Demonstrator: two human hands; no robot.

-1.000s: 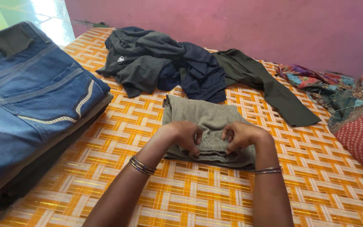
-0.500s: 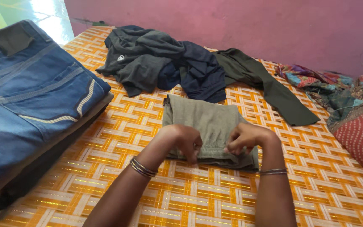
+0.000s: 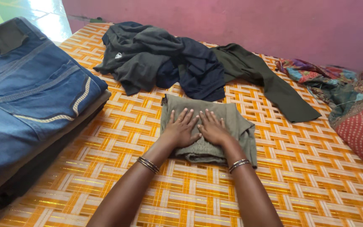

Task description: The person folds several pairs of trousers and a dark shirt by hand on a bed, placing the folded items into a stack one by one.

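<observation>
Orange woven mat (image 3: pixel 282 176) fills most of my view, and I see bare stretches of it to the right of my arms and in front of the folded piece, toward the near edge of the frame. On my left the room is tighter: a stack of folded clothes topped by blue jeans (image 3: pixel 26 96) rises just beside my left forearm, with only a strip of mat between. Ahead, a heap of dark grey and navy clothes (image 3: pixel 160 59) lies close behind the piece I work on, and a dark olive garment (image 3: pixel 269 84) trails off it to the right. Farther right, at the edge of the mat, I see a patterned cloth (image 3: pixel 328 80) and a red dotted cushion (image 3: pixel 362 134); a pink wall (image 3: pixel 240 21) closes the far side.

The olive-grey folded garment (image 3: pixel 227 122) lies flat on the mat at the middle. My left hand (image 3: pixel 180 130) and my right hand (image 3: pixel 213 129) rest on top of it, side by side and almost touching, palms down, fingers spread and pointing away from me. Neither hand grips anything; both lie flat on the cloth, covering its near half, while its far edge and right side show beyond my fingertips.
</observation>
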